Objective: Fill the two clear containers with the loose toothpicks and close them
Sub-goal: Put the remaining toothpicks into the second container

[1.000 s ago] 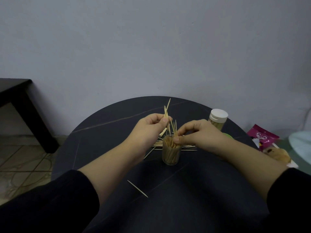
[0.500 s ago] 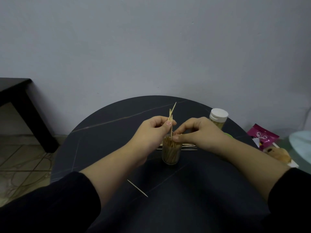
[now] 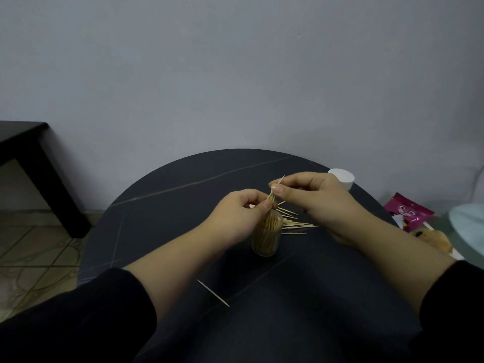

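Observation:
An open clear container, packed with upright toothpicks, stands mid-table. Just above its mouth my left hand pinches a small bundle of toothpicks. My right hand is raised behind it and pinches the top of one stick of that bundle. Loose toothpicks lie fanned on the table right of the container. A single toothpick lies nearer me. The second container's white cap shows at the back right, its body hidden behind my right hand.
The round dark table ends close on the left above a tiled floor. A pink packet, a brown snack and a pale blue object sit to the right. A black side table stands far left.
My right hand has lifted from the container's rim and now pinches a stick above it. My left hand has lowered the bundle toward the container's mouth.

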